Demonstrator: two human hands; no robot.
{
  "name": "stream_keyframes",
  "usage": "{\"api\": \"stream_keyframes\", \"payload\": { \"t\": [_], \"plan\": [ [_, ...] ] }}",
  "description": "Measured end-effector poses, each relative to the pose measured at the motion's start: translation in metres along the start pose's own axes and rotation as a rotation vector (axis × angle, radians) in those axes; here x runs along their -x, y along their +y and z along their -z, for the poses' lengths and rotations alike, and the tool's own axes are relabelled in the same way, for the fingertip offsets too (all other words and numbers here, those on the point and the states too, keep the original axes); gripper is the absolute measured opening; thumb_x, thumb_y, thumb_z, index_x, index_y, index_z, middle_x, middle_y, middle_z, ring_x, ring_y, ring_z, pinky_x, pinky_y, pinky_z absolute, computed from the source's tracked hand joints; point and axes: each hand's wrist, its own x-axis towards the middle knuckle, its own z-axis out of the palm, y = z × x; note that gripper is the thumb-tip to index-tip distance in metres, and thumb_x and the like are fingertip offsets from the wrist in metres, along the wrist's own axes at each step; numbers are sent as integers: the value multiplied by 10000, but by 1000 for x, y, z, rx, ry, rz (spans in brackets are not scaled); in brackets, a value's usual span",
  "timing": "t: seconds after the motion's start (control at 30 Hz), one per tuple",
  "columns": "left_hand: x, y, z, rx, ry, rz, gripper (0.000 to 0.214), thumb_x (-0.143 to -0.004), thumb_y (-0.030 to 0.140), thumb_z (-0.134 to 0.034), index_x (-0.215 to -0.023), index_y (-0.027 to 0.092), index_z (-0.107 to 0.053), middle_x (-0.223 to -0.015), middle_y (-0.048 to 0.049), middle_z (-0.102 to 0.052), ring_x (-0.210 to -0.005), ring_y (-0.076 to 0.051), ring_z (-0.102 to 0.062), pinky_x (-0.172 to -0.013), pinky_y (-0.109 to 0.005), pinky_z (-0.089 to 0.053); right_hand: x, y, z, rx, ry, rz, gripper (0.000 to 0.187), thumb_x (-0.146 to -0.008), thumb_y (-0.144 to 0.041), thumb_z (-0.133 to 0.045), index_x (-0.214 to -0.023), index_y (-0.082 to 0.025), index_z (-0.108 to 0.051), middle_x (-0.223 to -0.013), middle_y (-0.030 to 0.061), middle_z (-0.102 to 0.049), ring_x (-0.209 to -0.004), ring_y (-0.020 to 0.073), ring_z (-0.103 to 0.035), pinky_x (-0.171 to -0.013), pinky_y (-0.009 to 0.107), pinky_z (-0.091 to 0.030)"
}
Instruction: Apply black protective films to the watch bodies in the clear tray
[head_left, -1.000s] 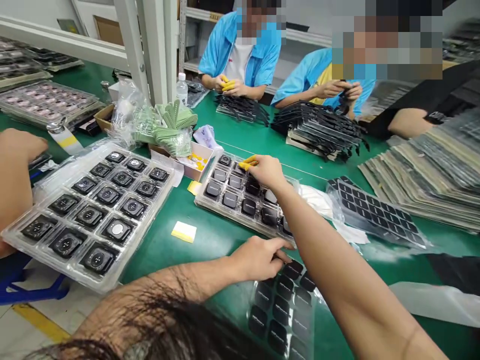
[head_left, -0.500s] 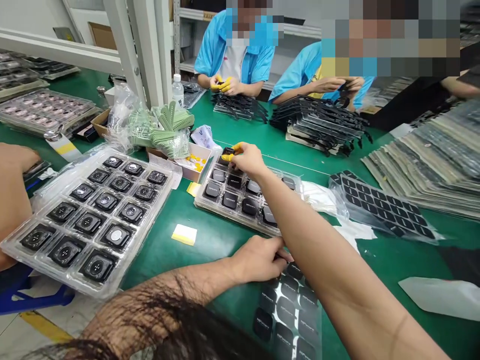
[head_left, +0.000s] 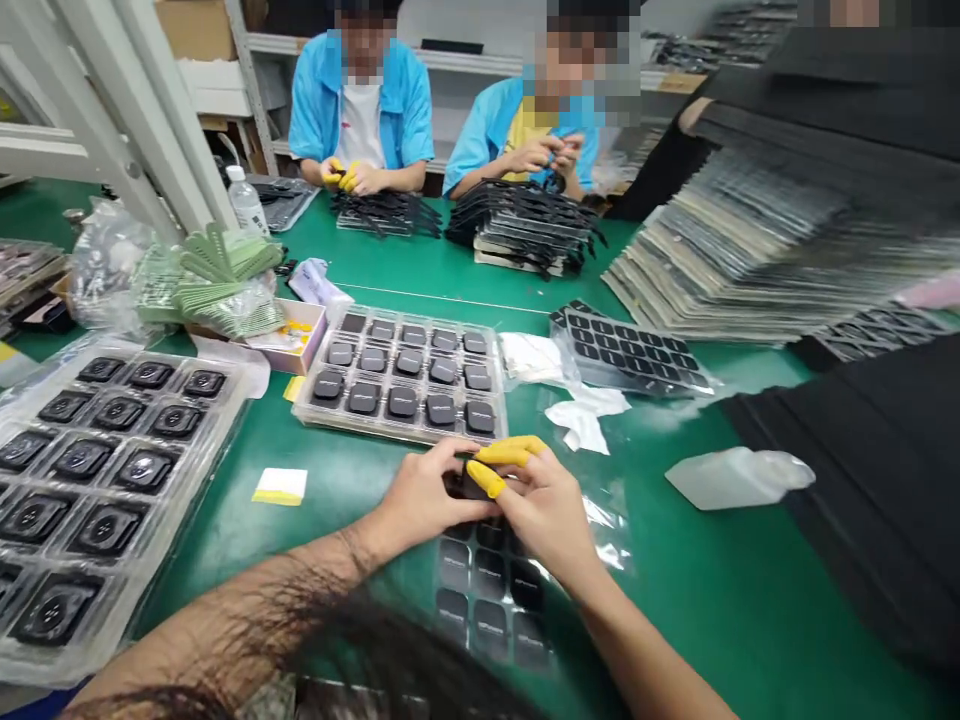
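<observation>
Strands of dark hair [head_left: 360, 650] cross the bottom of our view and hide part of our left forearm. Just beyond lies a clear plastic sheet of black rounded-square stickers [head_left: 471, 605], its top end covered by our hands. Our left hand [head_left: 420, 495] and right hand [head_left: 551, 510] meet above it, both gripping a small black rounded piece [head_left: 474, 482] closely between thumbs and fingers, which hide most of it. Yellow finger cots [head_left: 486, 478] sheathe fingers of the right hand.

To our left, a clear plastic tray of black watch cases [head_left: 169, 500] runs out of view; a white-and-yellow paper slip [head_left: 280, 486] lies near it. To our right, a whitish plastic bottle [head_left: 724, 478] rests on its side. Straight ahead, just beyond our fingers, sits a clear compartmented tray of black rounded squares [head_left: 397, 432], with crumpled white cloths [head_left: 585, 415] to its right. Behind its left corner we see a pinkish box [head_left: 321, 335] holding yellow bits, and pale green straps [head_left: 225, 280].

All this rests on a glossy green tabletop [head_left: 697, 570]. A tall stack of greyish trays [head_left: 720, 250] leans at right, and two co-workers in blue shirts sit opposite, before grey shelving [head_left: 266, 45].
</observation>
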Motion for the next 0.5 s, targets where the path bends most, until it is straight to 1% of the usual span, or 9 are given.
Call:
{"api": "stream_keyframes", "payload": {
  "t": [0.07, 0.17, 0.23, 0.3, 0.37, 0.43, 0.47, 0.5],
  "plan": [
    [2, 3, 0, 0, -11, -10, 587, -720, 313, -926, -1268, 180, -763, -1122, -75, -877, -1008, -270, -833, -962, -355, -630, 0, 0, -2, -33, 6, 3, 59, -887, -318, -809, -926, -362, -817, -999, 74, -731, -864, 313, -784, -711, 512, -726],
    [2, 7, 1, -32, -29, 12, 508, -736, 297, -893, -1219, 175, -799, -1145, -58, -876, -1035, -261, -829, -994, -350, -634, 2, -1, -4, 26, -38, 21, 63, -915, -279, -760, -920, -329, -799, -972, 66, -717, -829, 278, -770, -676, 462, -714],
    [1, 9, 2, -58, -35, 40, 499, -730, 296, -885, -1208, 173, -811, -1125, -51, -880, -1027, -263, -831, -1000, -359, -641, 1, -5, -4, 40, -61, -6, 48, -933, -311, -752, -903, -312, -789, -1003, 77, -716, -868, 270, -764, -677, 434, -701],
    [0, 10, 2, -86, -20, 51, 508, -715, 292, -886, -1205, 175, -821, -1105, -46, -882, -1000, -263, -831, -983, -364, -649, -4, -9, 3, -47, -85, -67, 105, -923, -376, -778, -860, -292, -775, -1027, 85, -711, -856, 249, -738, -637, 393, -663],
    [0, 11, 2, -118, 9, 60, 515, -711, 295, -892, -1208, 176, -827, -1028, -36, -884, -925, -249, -824, -933, -360, -657, -13, -10, 20, -231, -83, -142, 198, -894, -448, -812, -830, -274, -743, -952, 62, -696, -749, 203, -672, -584, 349, -594],
    [0, 11, 2, -138, 35, 73, 512, -721, 305, -894, -1213, 177, -829, -910, -19, -873, -837, -228, -805, -879, -353, -659, -20, -4, 45, -412, -37, -207, 288, -867, -524, -824, -860, -266, -698, -834, 13, -652, -616, 148, -545, -539, 314, -505],
    [0, 11, 3, -136, 44, 79, 511, -728, 311, -892, -1218, 179, -827, -870, -12, -864, -814, -222, -797, -864, -353, -660, -22, 1, 59, -453, 5, -228, 334, -854, -566, -822, -887, -266, -678, -801, -7, -629, -575, 130, -482, -518, 301, -458],
    [0, 11, 3, -125, 48, 85, 514, -733, 315, -889, -1225, 183, -823, -856, -9, -860, -811, -222, -796, -863, -356, -662, -22, 8, 72, -411, 35, -243, 368, -840, -596, -820, -919, -267, -675, -791, -16, -622, -568, 127, -462, -519, 297, -438]
  ]
}}
